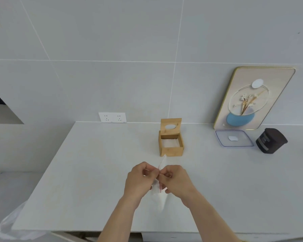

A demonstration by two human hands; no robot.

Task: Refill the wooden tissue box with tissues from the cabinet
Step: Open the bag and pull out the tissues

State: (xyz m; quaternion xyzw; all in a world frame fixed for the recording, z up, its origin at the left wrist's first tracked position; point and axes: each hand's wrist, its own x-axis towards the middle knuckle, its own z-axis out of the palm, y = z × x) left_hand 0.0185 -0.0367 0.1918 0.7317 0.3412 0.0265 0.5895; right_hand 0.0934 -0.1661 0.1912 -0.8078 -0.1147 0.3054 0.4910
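Here my left hand (138, 179) and right hand (176, 179) are both pinched shut on the top edge of a clear tissue pack (160, 198) with a red strip, held between them above the counter (94, 172), its white bulk hanging below my fingers. Just beyond my hands the wooden box (171, 143) stands on the counter with its lid tipped up and back, the oval slot facing me and white showing inside. Further right lie a clear lid (233, 138) and a dark jar (270, 140), with a framed picture (254, 98) leaning on the wall behind them.
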